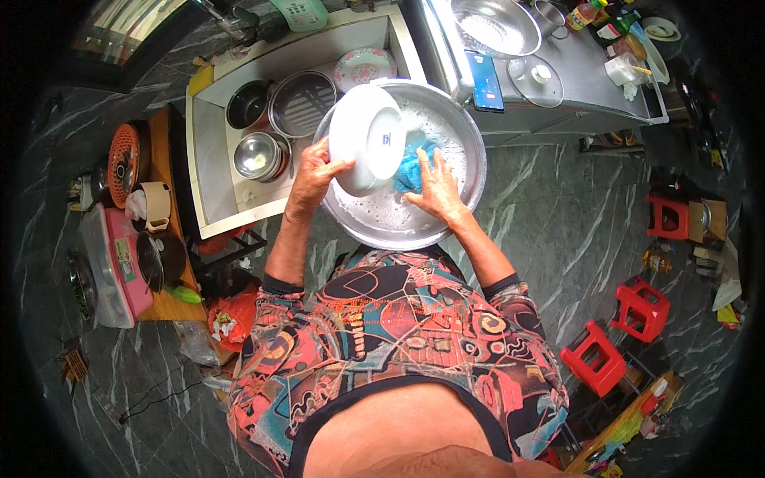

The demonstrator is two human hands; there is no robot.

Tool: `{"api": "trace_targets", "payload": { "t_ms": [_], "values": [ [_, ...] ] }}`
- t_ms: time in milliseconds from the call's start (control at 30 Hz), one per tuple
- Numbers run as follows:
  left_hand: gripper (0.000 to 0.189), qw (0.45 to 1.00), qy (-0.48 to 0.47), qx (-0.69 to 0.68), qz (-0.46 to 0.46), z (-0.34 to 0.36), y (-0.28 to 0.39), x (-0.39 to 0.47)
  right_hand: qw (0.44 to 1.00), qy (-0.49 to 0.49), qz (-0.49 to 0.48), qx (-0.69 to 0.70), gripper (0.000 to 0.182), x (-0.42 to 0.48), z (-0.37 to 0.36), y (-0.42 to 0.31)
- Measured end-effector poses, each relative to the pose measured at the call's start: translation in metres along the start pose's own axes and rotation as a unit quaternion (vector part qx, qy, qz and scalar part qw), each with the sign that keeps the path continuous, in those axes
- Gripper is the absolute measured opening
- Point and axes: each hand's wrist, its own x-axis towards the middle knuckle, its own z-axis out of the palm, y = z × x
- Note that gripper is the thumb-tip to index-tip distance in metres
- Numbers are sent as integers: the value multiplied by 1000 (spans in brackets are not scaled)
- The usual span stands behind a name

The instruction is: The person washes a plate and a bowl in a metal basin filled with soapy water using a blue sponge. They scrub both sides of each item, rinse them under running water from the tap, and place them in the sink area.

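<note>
My left hand [312, 178] grips the rim of a white ceramic bowl [357, 140]. The bowl is tipped on its side, its marked underside facing up, over the left part of a large metal basin [476, 152]. Soapy water with white foam [373, 214] fills the basin. On the right, my right hand [441, 186] holds a wet blue cloth [409, 172] at the water, with fingers spread over it. The cloth lies close beside the bowl's right edge. The bowl's inside is hidden from me.
A sink [206, 161] on the left holds a black pot [247, 104], a round pan [302, 103], stacked metal bowls [256, 156] and a floral plate [365, 69]. On the right counter lie a phone [487, 80], a glass lid [529, 83] and a metal strainer [496, 27].
</note>
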Motion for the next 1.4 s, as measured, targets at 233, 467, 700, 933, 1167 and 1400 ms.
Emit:
{"api": "trace_targets", "payload": {
  "t_ms": [233, 467, 700, 933, 1167, 1400],
  "values": [
    [42, 999, -19, 11, -35, 8, -17, 10, 994, -65, -58, -59, 62, 15, 31, 13],
    [41, 997, -37, -22, -61, 9, -32, 15, 994, -1, 3, 114, 36, 9, 8, 38],
    [37, 995, -56, -18, -79, 12, -39, 14, 952, 212, 17, 220, 22, -6, -41, 10],
    [33, 993, -95, 0, -75, 23, -42, 9, 921, 263, -111, 267, 30, -22, -64, -49],
    [40, 991, -118, 9, -63, 23, -36, -14, 939, 286, -135, 133, 45, 2, -39, -65],
    [45, 983, -158, 12, -95, 19, -45, -18, 920, 280, -10, 275, 32, 45, -2, -7]
  ]
}}
